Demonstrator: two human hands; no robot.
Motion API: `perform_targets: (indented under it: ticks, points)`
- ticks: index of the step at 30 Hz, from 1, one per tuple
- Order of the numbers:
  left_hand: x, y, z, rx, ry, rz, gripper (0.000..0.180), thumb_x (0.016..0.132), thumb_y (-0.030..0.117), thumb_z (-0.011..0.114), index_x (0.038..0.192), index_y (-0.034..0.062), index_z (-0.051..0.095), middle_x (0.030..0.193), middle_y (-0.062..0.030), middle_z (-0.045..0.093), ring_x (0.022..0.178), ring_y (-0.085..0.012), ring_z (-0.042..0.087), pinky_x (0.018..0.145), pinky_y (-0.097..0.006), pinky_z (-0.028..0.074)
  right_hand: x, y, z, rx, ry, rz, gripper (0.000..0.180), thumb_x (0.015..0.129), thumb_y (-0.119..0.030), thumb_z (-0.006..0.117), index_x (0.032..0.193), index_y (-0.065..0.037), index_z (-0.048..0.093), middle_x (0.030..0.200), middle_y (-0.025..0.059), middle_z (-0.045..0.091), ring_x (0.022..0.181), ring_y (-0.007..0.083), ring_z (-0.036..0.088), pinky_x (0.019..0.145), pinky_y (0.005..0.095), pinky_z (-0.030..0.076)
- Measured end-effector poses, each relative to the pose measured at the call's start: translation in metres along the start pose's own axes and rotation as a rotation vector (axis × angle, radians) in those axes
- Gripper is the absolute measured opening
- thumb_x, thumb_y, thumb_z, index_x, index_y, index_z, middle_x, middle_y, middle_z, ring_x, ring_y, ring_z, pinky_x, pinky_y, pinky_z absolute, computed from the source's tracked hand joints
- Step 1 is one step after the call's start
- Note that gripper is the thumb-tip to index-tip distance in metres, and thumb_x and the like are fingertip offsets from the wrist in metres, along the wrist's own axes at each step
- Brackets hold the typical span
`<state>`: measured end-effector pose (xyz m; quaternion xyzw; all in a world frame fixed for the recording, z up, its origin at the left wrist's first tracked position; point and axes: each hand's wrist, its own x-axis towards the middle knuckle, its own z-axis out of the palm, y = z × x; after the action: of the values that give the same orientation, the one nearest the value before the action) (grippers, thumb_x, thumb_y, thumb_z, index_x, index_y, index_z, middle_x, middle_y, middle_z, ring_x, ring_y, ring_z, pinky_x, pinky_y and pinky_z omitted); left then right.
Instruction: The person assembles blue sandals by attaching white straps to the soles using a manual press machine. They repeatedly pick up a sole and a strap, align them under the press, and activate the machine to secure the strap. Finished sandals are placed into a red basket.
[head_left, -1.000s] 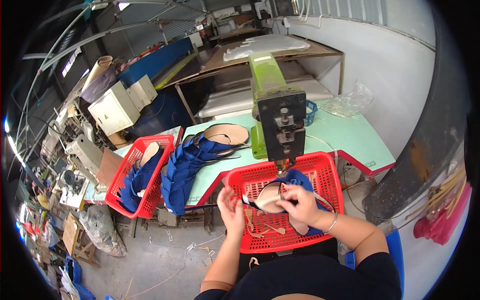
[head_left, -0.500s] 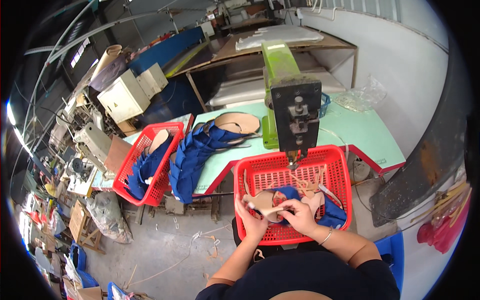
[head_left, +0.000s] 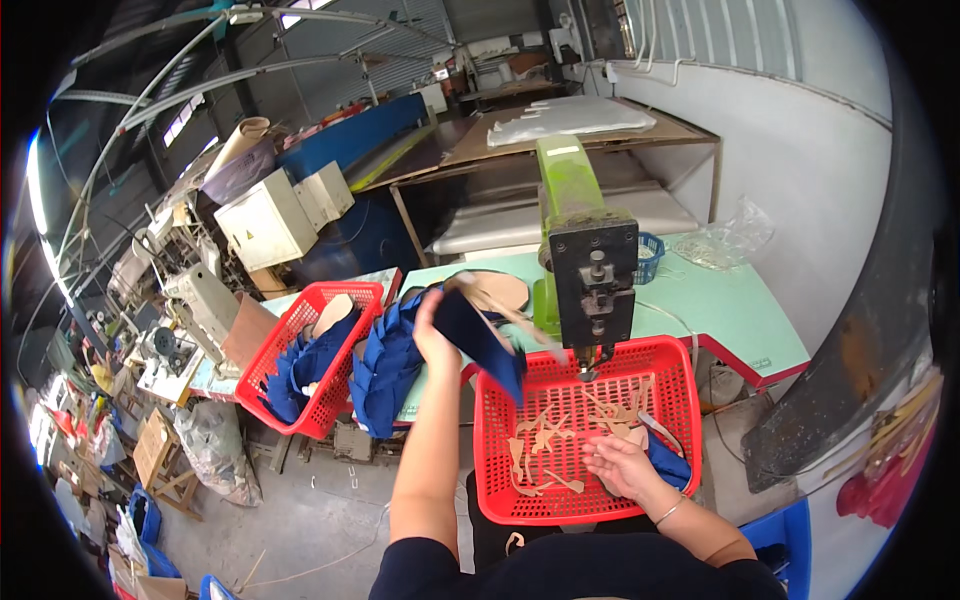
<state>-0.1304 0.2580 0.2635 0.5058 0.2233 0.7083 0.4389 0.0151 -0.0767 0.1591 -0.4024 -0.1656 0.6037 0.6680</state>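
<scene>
My left hand (head_left: 433, 338) is raised over the table's front edge, closed on a blue shoe upper (head_left: 478, 345) that is smeared by motion. Just behind that piece lies an overlapping row of blue shoe uppers with tan insoles (head_left: 382, 365). Fingers spread and holding nothing, my right hand (head_left: 620, 466) hovers over the red plastic basket (head_left: 600, 512) in front of me. Beside its fingers, at the basket's right side, rests another blue shoe piece (head_left: 668, 466) with a tan part. Thin tan offcuts (head_left: 548, 432) are scattered over the basket's bottom.
A green machine (head_left: 568, 170) with a black head (head_left: 592, 275) overhangs the basket's far side. On the left, a second red basket (head_left: 340, 405) holds more blue uppers. Behind the machine are a small blue basket (head_left: 650, 258) and a clear plastic bag (head_left: 730, 240) on the green tabletop (head_left: 740, 310).
Both hands were together over the basket on a tan and blue shoe piece. My left hand has carried the upper up toward the row; my right hand has let go and opened.
</scene>
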Motion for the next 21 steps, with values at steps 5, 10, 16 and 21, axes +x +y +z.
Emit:
perform_targets:
  ticks: [5,10,16,21]
  points:
    - [0.083,-0.038,0.026,0.436,0.034,-0.224,0.032,0.081,0.005,0.048,0.111,0.0113,0.056,0.093,-0.0102,0.063,0.074,-0.0260,0.061,0.061,-0.036,0.050,-0.020,0.010,-0.031,-0.046,0.147,0.077,0.018,0.089,-0.014,0.055,0.101,-0.001,0.056,0.090,0.0078,0.062,0.081,0.0151,0.060,0.074,0.0298,0.051]
    - [0.061,-0.058,0.063,1.078,-0.087,-0.133,0.040,0.078,0.037,0.059,0.105,0.0081,0.060,0.099,-0.0156,0.063,0.098,-0.0304,0.060,0.083,-0.038,0.047,-0.045,0.012,-0.056,0.006,0.236,0.000,0.018,0.089,-0.014,0.055,0.100,-0.001,0.057,0.088,0.0074,0.062,0.076,0.0148,0.060,0.070,0.0278,0.051]
    - [0.028,-0.049,0.059,1.363,-0.462,0.228,0.034,0.070,0.006,0.061,0.101,-0.0047,0.053,0.109,-0.0217,0.047,0.096,-0.0380,0.055,0.083,-0.042,0.047,-0.036,0.013,-0.041,-0.185,0.153,-0.072,0.017,0.088,-0.013,0.056,0.099,0.000,0.057,0.086,0.0078,0.062,0.077,0.0146,0.061,0.069,0.0261,0.051]
    - [-0.016,-0.117,0.066,0.483,-0.876,0.034,0.038,0.071,0.012,0.066,0.102,-0.0039,0.051,0.103,-0.0235,0.056,0.096,-0.0384,0.054,0.085,-0.037,0.044,-0.023,0.021,-0.043,-0.217,0.108,-0.023,0.018,0.088,-0.013,0.057,0.100,0.001,0.056,0.088,0.0092,0.063,0.078,0.0146,0.062,0.069,0.0249,0.050]
